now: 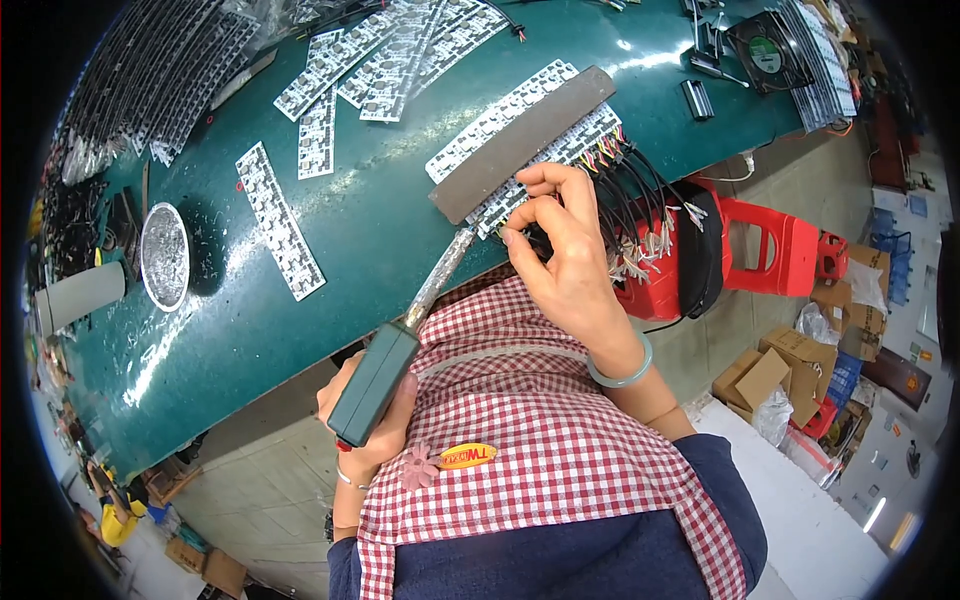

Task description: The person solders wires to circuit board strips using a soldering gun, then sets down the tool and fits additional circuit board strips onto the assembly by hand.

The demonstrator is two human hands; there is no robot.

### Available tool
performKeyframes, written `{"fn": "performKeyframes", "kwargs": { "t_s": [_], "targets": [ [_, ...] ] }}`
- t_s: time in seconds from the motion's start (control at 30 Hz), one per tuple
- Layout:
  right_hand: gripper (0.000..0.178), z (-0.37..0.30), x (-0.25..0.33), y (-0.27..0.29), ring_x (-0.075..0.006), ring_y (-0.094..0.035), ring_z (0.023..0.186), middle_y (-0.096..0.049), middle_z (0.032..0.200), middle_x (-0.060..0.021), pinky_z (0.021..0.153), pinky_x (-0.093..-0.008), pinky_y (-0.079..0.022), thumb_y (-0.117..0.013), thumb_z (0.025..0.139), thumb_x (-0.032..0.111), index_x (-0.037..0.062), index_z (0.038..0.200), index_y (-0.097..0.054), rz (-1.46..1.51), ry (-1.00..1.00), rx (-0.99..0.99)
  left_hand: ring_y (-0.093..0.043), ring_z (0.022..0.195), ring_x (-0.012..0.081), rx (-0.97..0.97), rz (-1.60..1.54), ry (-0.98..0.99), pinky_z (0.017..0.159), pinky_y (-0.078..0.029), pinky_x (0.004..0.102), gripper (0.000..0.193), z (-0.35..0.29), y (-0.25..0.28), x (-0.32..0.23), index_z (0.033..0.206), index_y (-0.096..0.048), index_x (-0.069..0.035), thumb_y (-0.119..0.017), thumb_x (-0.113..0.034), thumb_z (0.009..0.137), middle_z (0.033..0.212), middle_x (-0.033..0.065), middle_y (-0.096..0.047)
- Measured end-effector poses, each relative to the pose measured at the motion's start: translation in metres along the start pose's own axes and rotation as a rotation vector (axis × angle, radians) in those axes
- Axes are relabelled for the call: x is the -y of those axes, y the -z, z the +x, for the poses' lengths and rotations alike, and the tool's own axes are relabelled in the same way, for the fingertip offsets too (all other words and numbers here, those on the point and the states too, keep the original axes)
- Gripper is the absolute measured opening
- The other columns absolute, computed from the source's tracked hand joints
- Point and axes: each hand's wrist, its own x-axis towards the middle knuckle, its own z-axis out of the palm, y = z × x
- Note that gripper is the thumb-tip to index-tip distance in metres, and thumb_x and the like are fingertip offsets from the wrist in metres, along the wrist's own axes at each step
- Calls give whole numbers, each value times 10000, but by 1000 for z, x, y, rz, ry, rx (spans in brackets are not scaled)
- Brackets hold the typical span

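Observation:
My left hand (378, 415) is wrapped round the dark green handle of a soldering iron (374, 385). Its metal barrel points up and right, with the tip at the near edge of a white circuit-board panel (590, 135). A long grey-brown bar (530, 140) lies across the panel. My right hand (565, 245) is over the panel's near edge, thumb and index finger drawn together beside the iron's tip; what they pinch is too small to make out. Black cables (635, 195) with coloured wire ends run from the panel's right part and hang over the table edge.
On the green table (240, 345) are a loose board strip (280, 220), a pile of strips (390, 60), a round metal tin (165, 257) and dark stacked strips (170, 75). A small fan (767, 55) sits far right. Red stools (770, 245) stand beyond the table edge.

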Motion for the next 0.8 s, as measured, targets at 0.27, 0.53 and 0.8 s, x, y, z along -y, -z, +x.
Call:
{"fn": "performKeyframes", "kwargs": {
  "t_s": [0.27,0.53,0.8],
  "targets": [
    [126,0,6,-1,-316,-450,993,-464,1121,-169,854,-406,-396,-654,687,-54,-15,756,-556,-95,19,-29,-653,666,255,5,39,-135,594,-513,292,247,7,-3,-6,872,-654,52,-710,-11,640,843,168,-652],
    [127,0,8,-4,-315,-450,967,-470,1104,-173,834,-403,-402,-652,681,-58,-16,755,-558,-108,12,-47,-648,664,258,28,35,-154,596,-513,297,195,10,-5,-10,832,-647,49,-691,12,646,815,159,-641],
    [136,0,9,-6,-311,-459,952,-474,1100,-171,808,-399,-417,-651,669,-68,-17,755,-558,-149,37,-54,-633,636,271,94,50,-118,572,-501,300,184,17,-4,-15,809,-640,49,-681,13,633,770,153,-628]
  ]
}}
